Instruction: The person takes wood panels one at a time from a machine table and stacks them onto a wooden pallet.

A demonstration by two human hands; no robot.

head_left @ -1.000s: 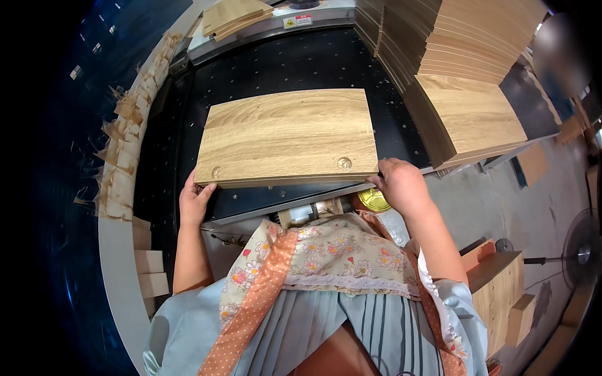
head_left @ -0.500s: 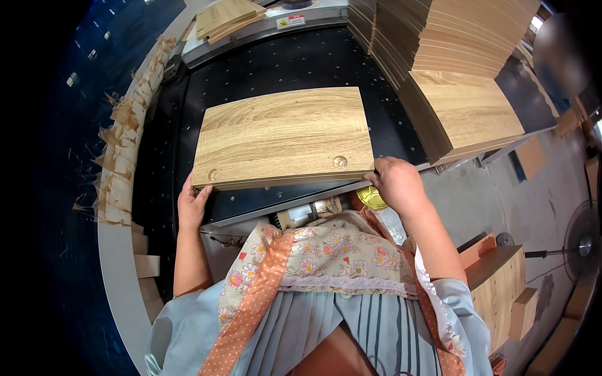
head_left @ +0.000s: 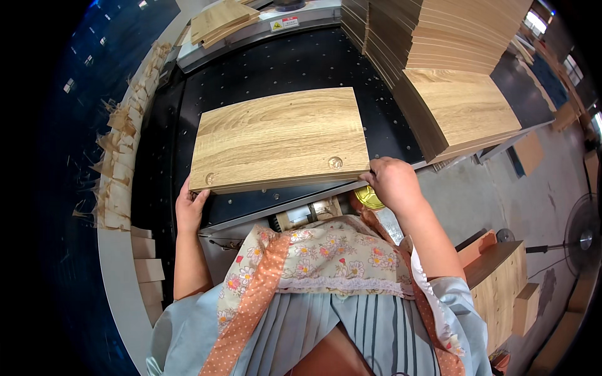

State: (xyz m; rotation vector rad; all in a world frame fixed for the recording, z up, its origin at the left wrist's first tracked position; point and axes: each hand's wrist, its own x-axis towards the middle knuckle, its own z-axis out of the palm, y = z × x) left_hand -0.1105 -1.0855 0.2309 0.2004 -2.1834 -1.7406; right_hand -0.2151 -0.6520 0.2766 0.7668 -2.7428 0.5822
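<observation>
Shift: panel (head_left: 280, 139) sits slightly farther up the black bed (head_left: 276, 62) than before; both hands stay on its near edge.
Panel: light oak grain, rectangular, flat, two round recesses by near corners.
Left hand (head_left: 189, 208): gripping near-left corner.
Right hand (head_left: 392, 182): clasping near-right corner.
Stack (head_left: 451, 69): matching boards, right of panel.

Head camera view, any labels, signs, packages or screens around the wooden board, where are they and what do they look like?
Warning sticker: on the grey machine rail beyond the board's far edge, a small rectangle with a yellow part and a red-and-white part.
Packages: none in view.
Screens: none in view.
</observation>
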